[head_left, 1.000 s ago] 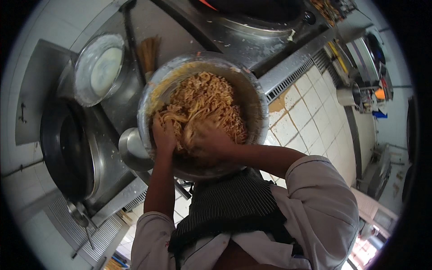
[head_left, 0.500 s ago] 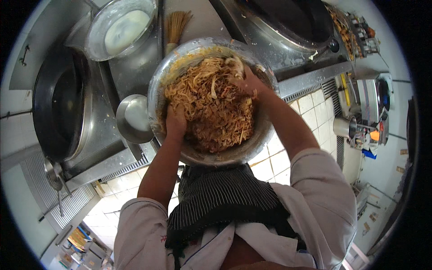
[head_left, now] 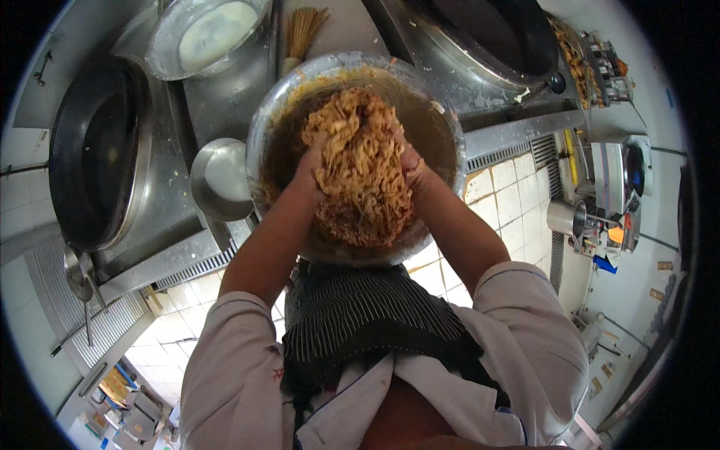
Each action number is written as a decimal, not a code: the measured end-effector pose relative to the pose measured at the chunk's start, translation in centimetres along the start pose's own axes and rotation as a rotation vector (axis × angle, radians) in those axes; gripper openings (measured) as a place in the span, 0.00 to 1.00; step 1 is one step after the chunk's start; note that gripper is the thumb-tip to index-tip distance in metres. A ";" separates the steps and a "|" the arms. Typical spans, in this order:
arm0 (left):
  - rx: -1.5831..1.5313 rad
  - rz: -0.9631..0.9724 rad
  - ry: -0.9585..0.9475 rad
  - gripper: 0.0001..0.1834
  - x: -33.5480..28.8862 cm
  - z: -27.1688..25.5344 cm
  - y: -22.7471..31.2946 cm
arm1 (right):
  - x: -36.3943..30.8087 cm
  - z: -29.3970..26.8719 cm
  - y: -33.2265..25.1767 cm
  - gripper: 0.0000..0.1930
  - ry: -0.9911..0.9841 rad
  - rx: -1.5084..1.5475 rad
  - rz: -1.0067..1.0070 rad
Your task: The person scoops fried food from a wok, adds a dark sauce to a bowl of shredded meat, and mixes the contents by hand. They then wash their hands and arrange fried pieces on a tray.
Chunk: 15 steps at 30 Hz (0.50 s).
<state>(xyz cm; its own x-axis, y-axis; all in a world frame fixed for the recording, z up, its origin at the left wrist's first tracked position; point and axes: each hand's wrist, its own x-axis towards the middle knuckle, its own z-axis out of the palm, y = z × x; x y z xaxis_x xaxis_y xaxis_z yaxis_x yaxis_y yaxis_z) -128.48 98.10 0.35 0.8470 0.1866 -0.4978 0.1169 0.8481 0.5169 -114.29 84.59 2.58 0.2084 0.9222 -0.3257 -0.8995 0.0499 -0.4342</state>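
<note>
A big heap of brown, saucy shredded food point(head_left: 360, 165) fills the middle of a wide metal bowl point(head_left: 264, 105). My left hand point(head_left: 309, 169) grips the heap from its left side, fingers sunk under the shreds. From the right, my right hand point(head_left: 409, 159) clasps the same heap, its fingertips partly covered. Between both hands the mass is bunched up and lifted toward me. Orange-yellow sauce coats the bowl's far inner wall, and the bowl's near edge lies against my striped apron point(head_left: 367, 315).
A small metal pan with white liquid point(head_left: 225, 172) stands left of the bowl. Behind it is a larger bowl of white batter point(head_left: 217, 34). Black woks point(head_left: 97, 157) sit on the steel stoves at left and far right. A straw brush point(head_left: 304, 34) lies beyond the bowl.
My hands have come inward from the bowl's sides and gathered the spread-out shreds into one raised clump. Dark bowl surface now shows around it.
</note>
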 end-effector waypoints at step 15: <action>0.190 -0.247 0.568 0.31 -5.8 -5.0 -3.2 | -7.5 -3.1 -1.2 0.37 0.967 -0.273 0.042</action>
<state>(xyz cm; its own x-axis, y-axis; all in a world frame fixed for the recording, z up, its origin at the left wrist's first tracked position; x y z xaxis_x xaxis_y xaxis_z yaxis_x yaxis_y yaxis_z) -136.39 96.78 -1.88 0.3836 0.2745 -0.8818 0.4069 0.8069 0.4282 -113.58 76.40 3.01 0.5101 0.2074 -0.8347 -0.8196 -0.1770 -0.5448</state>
